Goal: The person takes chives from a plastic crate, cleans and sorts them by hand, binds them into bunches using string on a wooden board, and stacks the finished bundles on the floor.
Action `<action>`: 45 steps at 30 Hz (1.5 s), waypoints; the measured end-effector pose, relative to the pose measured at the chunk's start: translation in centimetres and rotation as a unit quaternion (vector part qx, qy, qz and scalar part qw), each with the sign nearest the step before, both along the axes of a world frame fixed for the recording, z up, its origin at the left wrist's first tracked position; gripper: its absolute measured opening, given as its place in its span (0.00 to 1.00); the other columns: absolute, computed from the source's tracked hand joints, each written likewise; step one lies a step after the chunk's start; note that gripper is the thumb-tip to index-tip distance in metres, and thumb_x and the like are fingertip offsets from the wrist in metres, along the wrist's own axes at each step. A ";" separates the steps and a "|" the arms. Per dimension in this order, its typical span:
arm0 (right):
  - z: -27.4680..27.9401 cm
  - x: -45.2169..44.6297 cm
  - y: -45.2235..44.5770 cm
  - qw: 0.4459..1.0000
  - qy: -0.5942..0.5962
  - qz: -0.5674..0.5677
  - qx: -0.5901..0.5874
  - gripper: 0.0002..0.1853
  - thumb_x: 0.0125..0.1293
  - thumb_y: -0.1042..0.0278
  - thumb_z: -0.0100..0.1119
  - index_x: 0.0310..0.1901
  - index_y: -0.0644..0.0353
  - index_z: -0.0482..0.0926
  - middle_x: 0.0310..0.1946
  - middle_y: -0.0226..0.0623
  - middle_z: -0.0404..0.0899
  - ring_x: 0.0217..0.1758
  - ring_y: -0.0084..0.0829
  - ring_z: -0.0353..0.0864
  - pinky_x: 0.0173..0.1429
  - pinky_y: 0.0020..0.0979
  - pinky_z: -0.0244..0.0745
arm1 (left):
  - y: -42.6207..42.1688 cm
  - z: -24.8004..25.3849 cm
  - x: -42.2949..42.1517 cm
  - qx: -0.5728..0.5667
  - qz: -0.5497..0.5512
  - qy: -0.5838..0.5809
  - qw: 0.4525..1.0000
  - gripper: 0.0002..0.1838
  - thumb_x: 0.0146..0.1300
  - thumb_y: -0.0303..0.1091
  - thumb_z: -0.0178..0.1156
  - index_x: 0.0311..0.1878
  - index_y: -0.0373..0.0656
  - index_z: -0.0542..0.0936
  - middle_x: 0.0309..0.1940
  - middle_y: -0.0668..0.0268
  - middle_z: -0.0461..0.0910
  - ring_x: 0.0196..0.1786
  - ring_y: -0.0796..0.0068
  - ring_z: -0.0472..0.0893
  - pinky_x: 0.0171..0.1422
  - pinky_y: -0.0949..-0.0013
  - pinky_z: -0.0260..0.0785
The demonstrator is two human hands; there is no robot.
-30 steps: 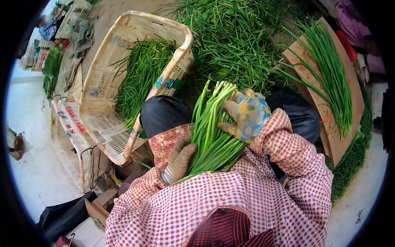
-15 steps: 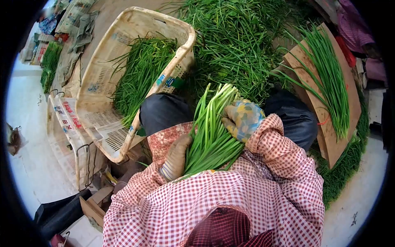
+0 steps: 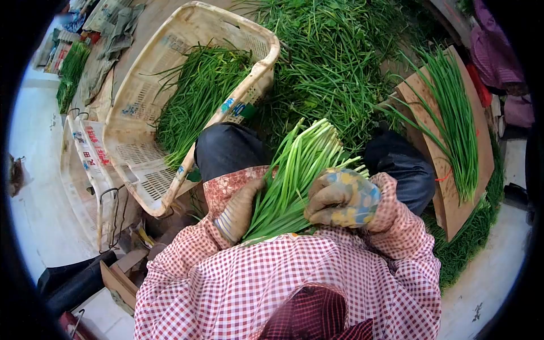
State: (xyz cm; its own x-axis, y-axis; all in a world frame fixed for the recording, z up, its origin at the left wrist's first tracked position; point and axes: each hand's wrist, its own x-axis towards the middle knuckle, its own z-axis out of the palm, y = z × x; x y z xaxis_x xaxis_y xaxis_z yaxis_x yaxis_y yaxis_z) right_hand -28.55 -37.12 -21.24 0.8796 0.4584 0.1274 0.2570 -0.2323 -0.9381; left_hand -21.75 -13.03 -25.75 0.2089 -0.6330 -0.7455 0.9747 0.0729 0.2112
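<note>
A bundle of green stalks (image 3: 294, 175) with pale cut ends lies across my lap, its pale ends pointing up and away from me. My left hand (image 3: 241, 212), in a striped, soiled glove, is wrapped round the bundle's left side, its fingertips hidden behind the stalks. On the right side, my right hand (image 3: 343, 198), in a blue and yellow patterned glove, is closed with curled fingers against the stalks. Some pale ends stick out above its knuckles.
A white plastic basket (image 3: 133, 102) holding loose greens (image 3: 198, 102) stands at the left. Behind my knees is a heap of greens (image 3: 328, 62). Long stalks (image 3: 456, 124) lie on a brown board (image 3: 436, 147) at the right. At the top right is another person's purple sleeve (image 3: 493, 51).
My right hand has moved down along the bundle and its fingers have curled. The pale ends have fanned out to the right. The camera view has shifted slightly.
</note>
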 end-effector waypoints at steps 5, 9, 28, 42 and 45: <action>2.6 0.4 -2.8 0.928 0.143 0.031 0.344 0.09 0.56 0.66 0.69 0.33 0.63 0.84 0.28 0.39 0.81 0.32 0.37 0.80 0.40 0.37 0.75 | 0.3 0.2 -0.2 -0.029 0.012 -0.028 0.999 0.26 0.69 0.48 0.48 0.63 0.40 0.71 0.56 0.60 0.77 0.56 0.68 0.78 0.64 0.65 0.69; 2.5 2.9 -7.3 0.908 -0.047 0.012 0.417 0.13 0.58 0.60 0.68 0.38 0.61 0.84 0.30 0.38 0.81 0.34 0.38 0.80 0.44 0.37 0.77 | 0.7 0.3 -0.2 -0.080 -0.007 -0.039 0.996 0.28 0.66 0.49 0.54 0.63 0.39 0.71 0.57 0.60 0.76 0.57 0.69 0.76 0.64 0.65 0.68; -0.9 1.6 2.4 0.909 0.139 -0.172 -0.353 0.22 0.58 0.53 0.64 0.50 0.59 0.78 0.43 0.45 0.78 0.50 0.46 0.76 0.55 0.42 0.72 | 1.5 -2.4 -1.2 0.078 0.007 -0.137 0.987 0.20 0.65 0.45 0.51 0.50 0.39 0.78 0.43 0.63 0.82 0.43 0.72 0.80 0.52 0.68 0.74; -1.8 0.9 1.3 0.977 0.120 0.021 -0.177 0.09 0.55 0.67 0.63 0.37 0.60 0.82 0.31 0.40 0.80 0.37 0.41 0.80 0.42 0.39 0.75 | 1.5 -0.8 -0.2 0.038 -0.028 -0.060 0.997 0.34 0.65 0.63 0.48 0.54 0.37 0.75 0.48 0.56 0.79 0.50 0.64 0.79 0.59 0.62 0.70; -1.7 0.4 1.5 0.988 0.121 0.066 -0.066 0.09 0.54 0.66 0.65 0.36 0.59 0.83 0.31 0.38 0.80 0.38 0.39 0.81 0.42 0.37 0.74 | 1.1 0.6 0.1 0.036 -0.038 -0.073 0.996 0.36 0.63 0.65 0.50 0.56 0.39 0.74 0.52 0.55 0.77 0.54 0.64 0.77 0.61 0.61 0.69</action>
State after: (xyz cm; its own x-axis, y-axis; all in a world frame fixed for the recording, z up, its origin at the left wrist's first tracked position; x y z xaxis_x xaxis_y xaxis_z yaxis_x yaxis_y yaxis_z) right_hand -28.18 -35.60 -22.91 0.8083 0.5698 -0.1481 0.0652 -0.3367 -0.9394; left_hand -21.65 -11.95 -25.13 0.2721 -0.5979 -0.7539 0.9350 -0.0207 0.3539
